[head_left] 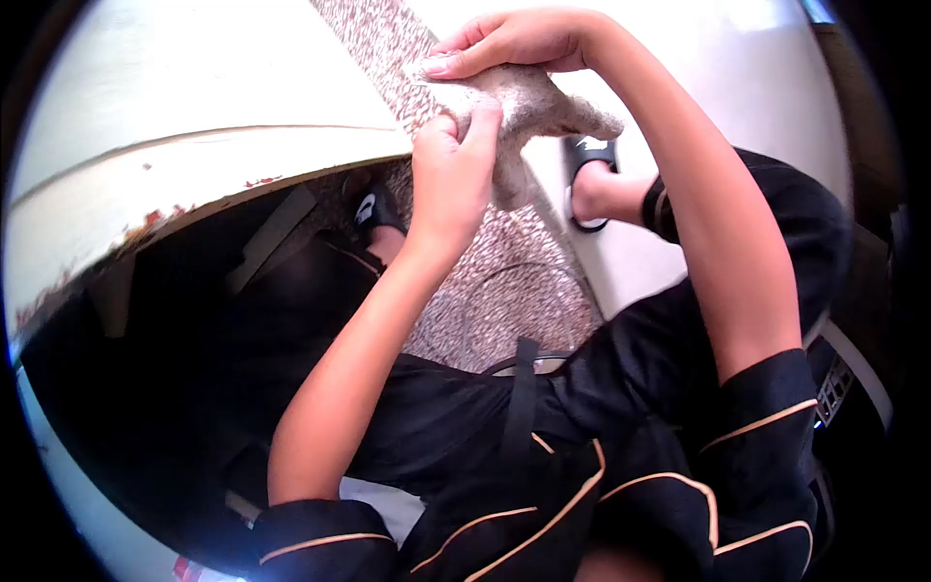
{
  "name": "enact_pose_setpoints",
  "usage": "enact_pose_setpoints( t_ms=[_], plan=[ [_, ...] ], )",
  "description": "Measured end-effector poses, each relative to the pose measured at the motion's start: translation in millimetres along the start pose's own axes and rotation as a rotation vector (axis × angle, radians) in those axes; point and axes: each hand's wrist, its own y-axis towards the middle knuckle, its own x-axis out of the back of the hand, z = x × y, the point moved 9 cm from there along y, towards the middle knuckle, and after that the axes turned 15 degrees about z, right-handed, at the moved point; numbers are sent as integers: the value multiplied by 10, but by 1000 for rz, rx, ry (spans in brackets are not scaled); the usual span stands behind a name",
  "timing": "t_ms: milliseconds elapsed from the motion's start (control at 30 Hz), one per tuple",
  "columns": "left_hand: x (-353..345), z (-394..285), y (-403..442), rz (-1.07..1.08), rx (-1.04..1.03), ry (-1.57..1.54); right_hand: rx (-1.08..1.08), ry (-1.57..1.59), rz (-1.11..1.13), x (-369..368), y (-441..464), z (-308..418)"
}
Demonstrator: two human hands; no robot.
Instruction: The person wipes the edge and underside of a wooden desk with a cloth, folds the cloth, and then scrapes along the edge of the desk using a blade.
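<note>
A greyish-white, crumpled cloth hangs between my two hands near the top of the view, beside the corner of the white table. My left hand grips its near edge, with the thumb pressed on top. Farther up, my right hand pinches the far edge between thumb and fingers. One end of the cloth sticks out to the right and another part droops below my hands. The fingers under the cloth are partly hidden.
The white table with chipped paint along its edge fills the upper left. Below are a speckled floor strip and pale flooring. My feet in dark sandals show under the cloth and beside the table edge.
</note>
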Motion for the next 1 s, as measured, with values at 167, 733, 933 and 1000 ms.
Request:
enact_pose_setpoints(
  t_ms=[167, 733, 933, 1000],
  plan=[
    [-282, -698, -303, 90, -221, -264, 84, -691, -375, -407, -1051, 987],
    [-54, -1430, -610, 80, -388, -282, 245, -572, -348, -842, -1515, 1347],
    [-73, -1492, -622, 131, -381, -179, 225, -637, -269, -868, -1359, 1312],
    [19, -1413, -602, 111, -388, -181, 193, -640, -263, -870, -1304, 1290]
  ],
)
